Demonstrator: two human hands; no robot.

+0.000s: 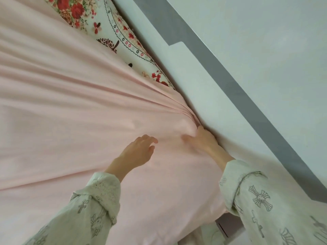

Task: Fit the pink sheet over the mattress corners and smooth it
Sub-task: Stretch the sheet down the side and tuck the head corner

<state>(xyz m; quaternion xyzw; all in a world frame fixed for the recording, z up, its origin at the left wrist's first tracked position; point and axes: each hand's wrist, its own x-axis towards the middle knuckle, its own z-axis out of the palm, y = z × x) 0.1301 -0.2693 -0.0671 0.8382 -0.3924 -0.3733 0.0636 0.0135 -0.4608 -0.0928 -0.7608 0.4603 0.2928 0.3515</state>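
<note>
The pink sheet covers most of the bed, with long folds that fan out from one bunched spot at the right edge, beside the white bed frame. My right hand presses on that bunched spot, its fingers down against the frame and partly hidden in the fabric. My left hand hovers flat over the sheet just left of it, fingers apart and holding nothing. Beyond the folds, the floral mattress cover lies bare along the frame.
A white bed frame panel runs diagonally along the right side of the mattress, with a grey strip and a pale wall behind it. At the bottom right the mattress corner drops off, with a dark gap below it.
</note>
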